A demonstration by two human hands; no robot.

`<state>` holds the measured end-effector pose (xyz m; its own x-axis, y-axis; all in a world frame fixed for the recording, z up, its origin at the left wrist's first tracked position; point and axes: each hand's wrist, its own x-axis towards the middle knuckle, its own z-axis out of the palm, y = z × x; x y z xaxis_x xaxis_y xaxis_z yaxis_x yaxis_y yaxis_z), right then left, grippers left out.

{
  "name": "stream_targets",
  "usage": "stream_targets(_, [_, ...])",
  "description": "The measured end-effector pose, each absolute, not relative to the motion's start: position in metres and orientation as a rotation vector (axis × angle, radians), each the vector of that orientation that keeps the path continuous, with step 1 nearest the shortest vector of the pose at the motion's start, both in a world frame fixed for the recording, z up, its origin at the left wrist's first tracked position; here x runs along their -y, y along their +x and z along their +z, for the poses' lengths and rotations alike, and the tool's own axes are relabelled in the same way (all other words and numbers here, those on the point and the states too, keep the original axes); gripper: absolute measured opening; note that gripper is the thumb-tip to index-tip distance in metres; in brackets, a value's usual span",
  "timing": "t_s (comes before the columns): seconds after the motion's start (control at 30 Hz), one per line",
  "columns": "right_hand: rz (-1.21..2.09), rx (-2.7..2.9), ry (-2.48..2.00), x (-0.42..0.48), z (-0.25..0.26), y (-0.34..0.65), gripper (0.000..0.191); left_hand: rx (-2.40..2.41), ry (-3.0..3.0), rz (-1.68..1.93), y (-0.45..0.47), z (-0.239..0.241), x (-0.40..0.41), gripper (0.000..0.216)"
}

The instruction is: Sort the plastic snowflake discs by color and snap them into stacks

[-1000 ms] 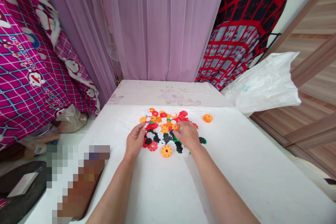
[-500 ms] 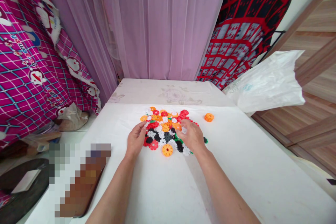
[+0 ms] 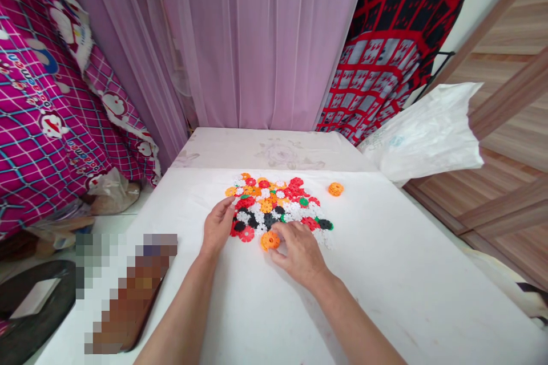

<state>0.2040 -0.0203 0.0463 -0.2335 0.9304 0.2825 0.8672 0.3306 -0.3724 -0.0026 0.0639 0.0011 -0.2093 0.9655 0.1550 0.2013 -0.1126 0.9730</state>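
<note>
A mixed heap of notched plastic snowflake discs in red, white, black, orange and green lies on the white-covered table. At the heap's near edge, my right hand grips an orange snowflake disc between thumb and fingers. A lighter orange edge shows just beneath that disc. My left hand rests at the left side of the heap, fingers slightly apart, with nothing visible in it. Apart from the heap, to the right, sits a small stack of orange discs.
A brown, partly pixelated flat object lies at the table's left edge. Beyond the right edge a white plastic bag sticks up. Purple curtains hang behind the table.
My right hand has moved from over the heap toward me, bringing an orange disc onto the lighter orange one at the near edge. My left hand has hardly moved. The view has shifted slightly.
</note>
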Motion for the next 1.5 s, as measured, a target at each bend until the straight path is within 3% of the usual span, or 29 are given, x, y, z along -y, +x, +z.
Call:
stream_targets(0.43, [0.205, 2.217, -1.648, 0.021, 0.051, 0.200, 0.029, -1.482, 1.347, 1.374, -0.003, 0.002, -0.064, 0.037])
stream_targets(0.63, [0.186, 2.203, -1.611, 0.007, 0.056, 0.210, 0.014, -1.498, 1.369, 1.364, -0.003, 0.002, -0.064, 0.036])
stream_targets(0.9, [0.176, 2.180, -1.784, -0.052, 0.051, 0.203, 0.018, -1.475, 1.347, 1.367, -0.003, 0.001, -0.064, 0.038])
stream_targets(1.07, [0.165, 2.217, -1.915, -0.064, 0.053, 0.189, 0.030, -1.485, 1.351, 1.364, -0.003, 0.002, -0.063, 0.037])
stream_targets(1.5, [0.032, 2.318, -1.947, -0.075, 0.058, 0.183, 0.028, -1.493, 1.364, 1.370, -0.003, 0.005, -0.062, 0.034])
